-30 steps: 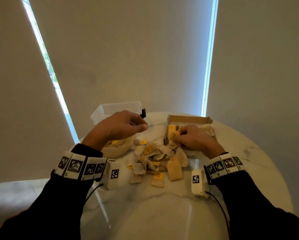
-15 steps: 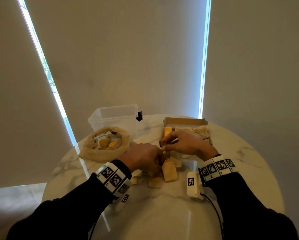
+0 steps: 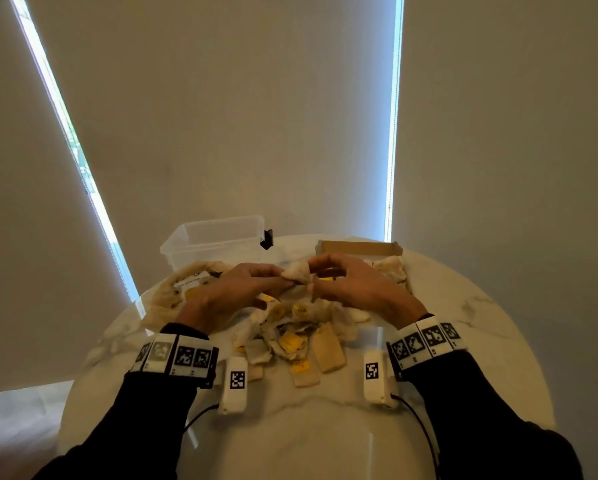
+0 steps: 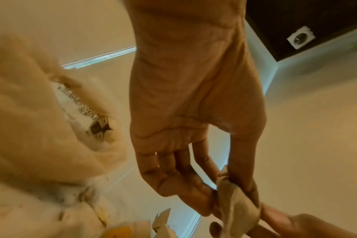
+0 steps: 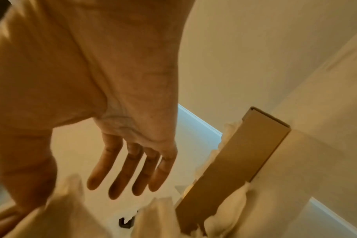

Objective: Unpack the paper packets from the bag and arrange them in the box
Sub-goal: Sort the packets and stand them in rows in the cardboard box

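A beige paper packet (image 3: 299, 271) hangs above the loose pile of packets (image 3: 301, 337) on the table. My left hand (image 3: 283, 277) pinches one end of it between thumb and fingers, as the left wrist view shows for the hand (image 4: 234, 202) and the packet (image 4: 236, 214). My right hand (image 3: 316, 270) meets its other end with thumb and forefinger, the other fingers (image 5: 139, 185) stretched out. The cardboard box (image 3: 359, 248) stands behind the right hand with several packets (image 3: 391, 268) inside. The cloth bag (image 3: 165, 299) lies open under my left forearm.
A transparent plastic tub (image 3: 214, 237) stands at the back left, with a small black clip (image 3: 267, 239) beside it. The round marble table (image 3: 308, 427) has bare surface toward me. In the right wrist view the box wall (image 5: 234, 161) is close to the fingers.
My left hand has come up out of the pile with a packet. My right hand has left the box front and met it above the pile.
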Demonstrator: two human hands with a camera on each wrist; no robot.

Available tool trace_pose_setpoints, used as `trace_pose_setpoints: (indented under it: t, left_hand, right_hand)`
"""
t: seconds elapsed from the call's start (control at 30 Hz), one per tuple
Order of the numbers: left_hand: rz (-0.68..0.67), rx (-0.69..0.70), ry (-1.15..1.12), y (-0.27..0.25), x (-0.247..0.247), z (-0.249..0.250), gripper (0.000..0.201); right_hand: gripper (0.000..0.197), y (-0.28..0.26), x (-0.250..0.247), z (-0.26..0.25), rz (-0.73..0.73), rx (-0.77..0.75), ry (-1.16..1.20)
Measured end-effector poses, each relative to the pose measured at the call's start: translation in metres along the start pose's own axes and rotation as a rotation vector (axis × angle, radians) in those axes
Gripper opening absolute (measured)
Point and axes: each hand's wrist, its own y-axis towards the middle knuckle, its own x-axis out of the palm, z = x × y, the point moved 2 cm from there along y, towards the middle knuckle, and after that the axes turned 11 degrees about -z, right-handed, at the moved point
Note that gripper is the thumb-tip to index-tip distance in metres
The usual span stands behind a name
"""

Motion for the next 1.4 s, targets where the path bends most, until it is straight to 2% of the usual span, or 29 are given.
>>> trace_pose_setpoints:
  t: [0.13, 0.23, 0.37, 0.53, 0.67, 0.87, 1.0, 1.07, 1.23, 1.3, 1.4]
  left_hand:
    - [-0.03, 0.037, -0.274, 0.007, 0.008, -0.001, 0.014]
    - [-0.065, 0.049, -0.404, 0.011, 0.014, -0.007, 0.02]
    - [-0.16, 0.042, -0.55, 0.016, 0.018, -0.016, 0.048]
    - [-0.005, 0.08, -0.508, 0.02, 0.019, -0.023, 0.038]
    - [0.013, 0.058, -0.51, 0.018, 0.018, -0.028, 0.022]
    - [-0.122, 0.026, -0.533, 0.014, 0.031, -0.024, 0.045]
    - [-0.119, 0.036, -0.449, 0.016, 0.04, -0.021, 0.039]
    - [-0.098, 0.051, -0.461, 0.015, 0.038, -0.022, 0.043]
    - [-0.022, 0.076, -0.465, 0.012, 0.033, -0.022, 0.045]
    - [-0.026, 0.059, -0.475, 0.011, 0.033, -0.021, 0.047]
    - [-0.051, 0.006, -0.471, 0.01, 0.031, -0.024, 0.046]
  right_hand:
    - [0.031, 0.003, 0.009, -0.002, 0.039, -0.058, 0.056]
    - [0.032, 0.006, 0.006, 0.008, 0.102, -0.006, 0.114]
    - [0.041, 0.008, 0.006, 0.015, 0.073, 0.041, 0.181]
    - [0.04, 0.011, 0.009, 0.017, 0.011, 0.08, 0.409]
    - [0.046, 0.012, 0.009, 0.02, 0.026, 0.088, 0.465]
    - [0.049, 0.013, 0.006, 0.017, 0.15, 0.032, 0.475]
    - [0.047, 0.014, 0.005, 0.014, 0.265, -0.075, 0.572]
    - [0.042, 0.011, -0.001, 0.014, 0.322, -0.108, 0.619]
    - [0.041, 0.012, 0.014, 0.019, 0.119, 0.085, 0.512]
    - [0.041, 0.012, 0.015, 0.02, 0.154, 0.088, 0.453]
    - [0.026, 0.01, 0.012, 0.02, 0.235, 0.087, 0.46]
